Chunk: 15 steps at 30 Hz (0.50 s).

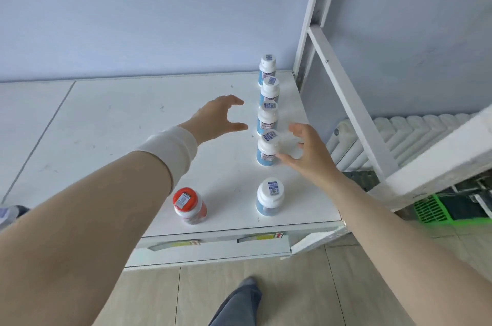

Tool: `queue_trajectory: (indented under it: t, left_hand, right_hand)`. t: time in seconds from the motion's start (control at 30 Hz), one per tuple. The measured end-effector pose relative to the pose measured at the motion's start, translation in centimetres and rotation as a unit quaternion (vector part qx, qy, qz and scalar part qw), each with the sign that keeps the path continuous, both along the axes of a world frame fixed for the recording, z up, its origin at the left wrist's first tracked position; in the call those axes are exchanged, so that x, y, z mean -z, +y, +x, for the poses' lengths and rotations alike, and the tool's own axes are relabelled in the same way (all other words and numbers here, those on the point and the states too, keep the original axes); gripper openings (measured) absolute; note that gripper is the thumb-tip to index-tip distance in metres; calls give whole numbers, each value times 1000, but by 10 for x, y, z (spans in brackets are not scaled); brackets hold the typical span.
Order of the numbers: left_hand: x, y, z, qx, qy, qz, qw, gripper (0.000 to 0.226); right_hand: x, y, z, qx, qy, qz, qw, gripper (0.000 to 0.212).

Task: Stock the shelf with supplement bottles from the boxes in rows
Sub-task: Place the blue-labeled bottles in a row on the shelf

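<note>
Five white-capped, blue-labelled bottles (267,117) stand upright in one row on the shelf (133,125). The row runs from near the shelf's back right corner toward its front edge, close along the right edge. The rearmost four sit nearly touching one another. The fifth bottle (270,196), nearest the front edge, stands a little apart from the fourth bottle (267,151), so the line has a gap there. One red-capped bottle (189,205) stands alone near the front edge, to the left of the row, and looks like the start of a second row.

The left hand (218,117) hovers over the shelf just left of the row, fingers spread and curved, holding nothing. The right hand (303,149) is on the row's right side, also open and empty. Its thumb is right by the fourth bottle; whether it touches I cannot tell.

By my judgement the stocking is at an early stage. One row is nearly in order, a second is barely begun, and the wide stretch of shelf to the left has yet to take rows. No boxes are in view, so how many bottles remain cannot be told.
</note>
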<state>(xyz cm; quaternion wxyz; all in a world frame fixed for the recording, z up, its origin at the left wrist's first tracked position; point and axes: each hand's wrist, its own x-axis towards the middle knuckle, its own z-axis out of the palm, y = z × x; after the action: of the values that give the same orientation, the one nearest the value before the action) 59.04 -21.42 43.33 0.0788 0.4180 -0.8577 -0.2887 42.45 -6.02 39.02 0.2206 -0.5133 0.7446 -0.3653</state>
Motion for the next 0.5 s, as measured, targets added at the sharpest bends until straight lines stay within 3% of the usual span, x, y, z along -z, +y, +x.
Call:
queue_trajectory:
  t: [0.2, 0.37, 0.5]
  left_hand:
    - [-51, 63, 75, -18, -176, -147, 973, 61]
    - [-80, 105, 151, -53, -248, -213, 944, 61]
    - [-96, 127, 230, -108, -284, -226, 925, 62]
  right_hand:
    - [-66, 22, 31, -52, 144, 11, 988, 61]
    - [-95, 24, 96, -108, 269, 51, 956, 65]
    - [-112, 16, 175, -155, 304, 43, 939, 65]
